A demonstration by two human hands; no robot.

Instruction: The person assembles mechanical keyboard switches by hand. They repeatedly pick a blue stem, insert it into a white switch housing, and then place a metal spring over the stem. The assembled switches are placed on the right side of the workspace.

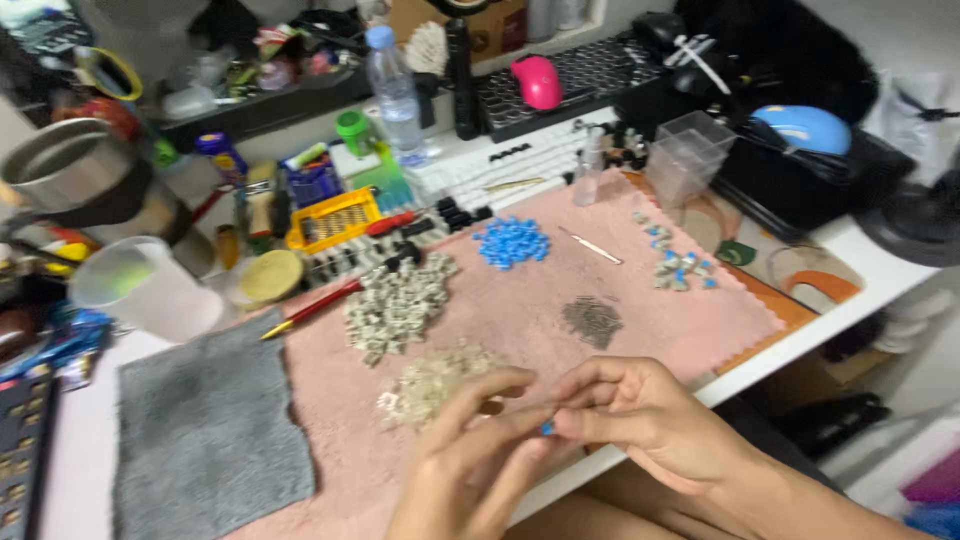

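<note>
In the lower middle of the frame both hands meet over the near edge of the pink cloth that covers the desk. A tiny blue part sits right between them, pinched at the fingertips of the right hand, which comes in from the lower right. The left hand rises from the bottom edge, and its thumb and forefinger close on the same part from the left, so both hands touch it and neither is nearer. The part is too small to tell its long axis.

Just above the left hand lies a heap of clear pieces, with a heap of grey pieces beyond it. A pile of blue pieces lies in the middle of the cloth, well apart from the hands.
</note>
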